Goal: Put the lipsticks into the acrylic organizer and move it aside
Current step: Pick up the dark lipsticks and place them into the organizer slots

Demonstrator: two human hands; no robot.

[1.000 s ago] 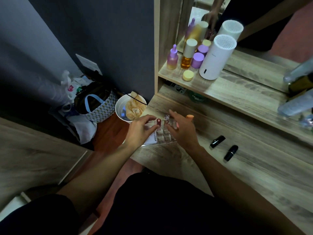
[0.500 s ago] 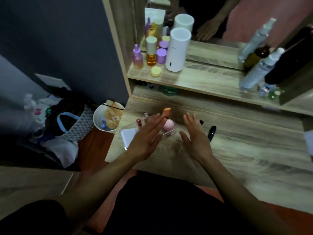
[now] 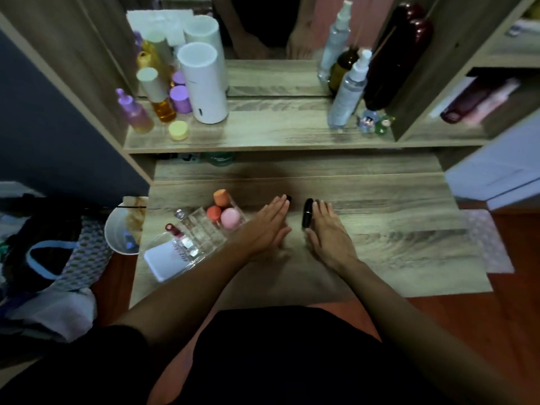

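The clear acrylic organizer sits on the left part of the wooden desk. It holds a red-capped lipstick, a silver-capped one, three sponges in orange and pink and a white box. My left hand is flat with fingers straight, just right of the organizer and not holding it. A black lipstick lies on the desk between my hands, touching my right hand's fingers. Another black lipstick peeks out past my left fingertips. My right hand is open, palm down.
A raised shelf behind carries purple and amber bottles, a white cylinder and spray bottles before a mirror. A white bin and bags stand off the desk's left edge. A patterned mat lies at right.
Both hands let go of the organizer and moved right toward the two black lipsticks. The view swung right and up, centring the desk.
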